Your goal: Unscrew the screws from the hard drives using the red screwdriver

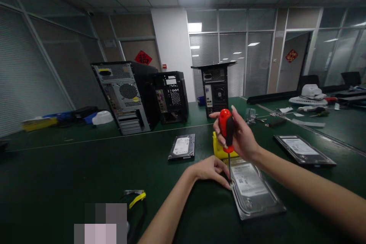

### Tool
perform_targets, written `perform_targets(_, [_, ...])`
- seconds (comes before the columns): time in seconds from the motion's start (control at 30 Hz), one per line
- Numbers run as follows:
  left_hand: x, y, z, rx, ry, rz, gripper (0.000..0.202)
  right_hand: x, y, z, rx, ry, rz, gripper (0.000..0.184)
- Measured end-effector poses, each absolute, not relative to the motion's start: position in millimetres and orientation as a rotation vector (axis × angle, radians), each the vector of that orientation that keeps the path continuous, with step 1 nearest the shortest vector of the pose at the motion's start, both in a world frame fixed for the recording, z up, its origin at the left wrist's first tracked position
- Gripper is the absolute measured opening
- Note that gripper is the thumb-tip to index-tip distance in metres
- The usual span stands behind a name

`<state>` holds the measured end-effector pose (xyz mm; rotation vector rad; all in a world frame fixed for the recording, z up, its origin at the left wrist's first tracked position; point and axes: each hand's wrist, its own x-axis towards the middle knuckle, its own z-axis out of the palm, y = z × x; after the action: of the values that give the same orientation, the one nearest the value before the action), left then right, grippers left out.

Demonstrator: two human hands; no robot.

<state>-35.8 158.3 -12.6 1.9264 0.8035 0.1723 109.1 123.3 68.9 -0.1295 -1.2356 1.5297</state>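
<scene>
Grasped by its red-and-black handle in the right hand (243,137), the screwdriver (228,143) stands nearly upright, its shaft pointing down to the left edge of the near drive (253,188), which lies label up on the green table (114,175). At the same edge, beside the shaft's lower end, are the fingertips of the left hand (208,169); whether they pinch anything cannot be told. Beyond the near drive's far end sits a partly hidden yellow item (218,149), with a second drive (182,146) to the left, a third drive (304,150) to the right, and three cases (144,91) behind.
</scene>
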Motion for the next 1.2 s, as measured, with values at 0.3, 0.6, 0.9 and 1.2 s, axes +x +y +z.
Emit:
perform_targets(0.3, [-37.9, 159.2, -13.6, 1.913, 0.777, 0.176, 0.05, 109.8, 125.5, 64.8, -0.184, -1.194, 1.484, 0.034])
perform_targets(0.6, [-37.8, 159.2, -12.3, 1.907, 0.802, 0.178, 0.05, 110.6, 127.7, 65.7, -0.249, -1.21, 1.463, 0.037])
perform_targets(0.9, [-39.1, 159.4, -13.2, 1.907, 0.8, 0.197, 0.048, 108.9, 131.4, 68.3, -0.18, -1.198, 1.53, 0.047])
perform_targets(1.2, [-39.8, 159.9, -13.8, 1.892, 0.742, 0.197, 0.046, 110.1, 125.9, 69.1, -0.235, -1.206, 1.43, 0.03])
